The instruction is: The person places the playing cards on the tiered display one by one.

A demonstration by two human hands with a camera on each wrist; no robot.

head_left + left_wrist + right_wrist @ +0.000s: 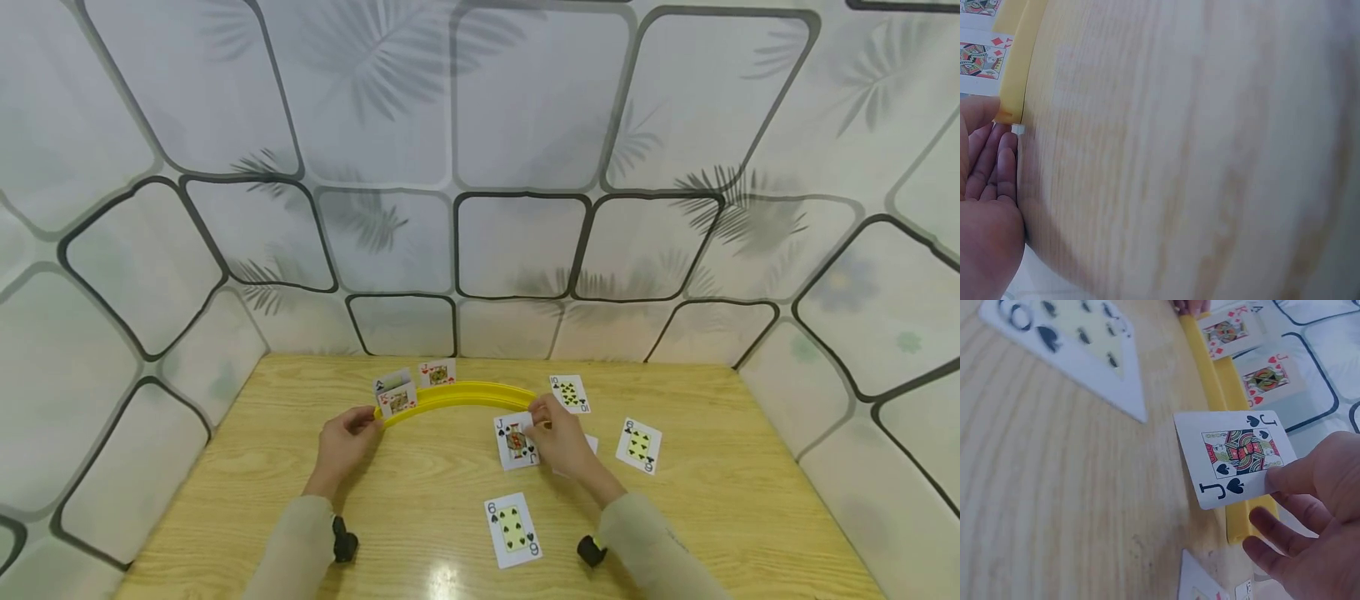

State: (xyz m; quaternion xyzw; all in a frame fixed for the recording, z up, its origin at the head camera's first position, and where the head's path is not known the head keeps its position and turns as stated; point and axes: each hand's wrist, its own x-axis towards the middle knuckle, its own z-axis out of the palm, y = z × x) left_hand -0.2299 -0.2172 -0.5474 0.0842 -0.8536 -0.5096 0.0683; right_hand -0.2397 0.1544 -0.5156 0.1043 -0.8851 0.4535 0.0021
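A curved yellow card holder (465, 393) lies across the far part of the table. At its left end, my left hand (347, 446) pinches it between thumb and fingers. Three cards stand in the holder's left half: a king of diamonds (397, 402), a black ace (388, 382) partly behind it, and a jack of hearts (437, 373). My right hand (561, 439) pinches a jack of spades (1244, 456) by one edge, with the thumb on its face. In the right wrist view this card overlaps the holder's right part, and the other fingers are spread beneath.
Face up on the table are a six of spades (513, 531) in front, a black six (639, 446) at the right and a black ten (570, 394) behind my right hand. Another card (592, 443) is mostly hidden under that hand. Patterned fabric walls (517, 250) enclose the table.
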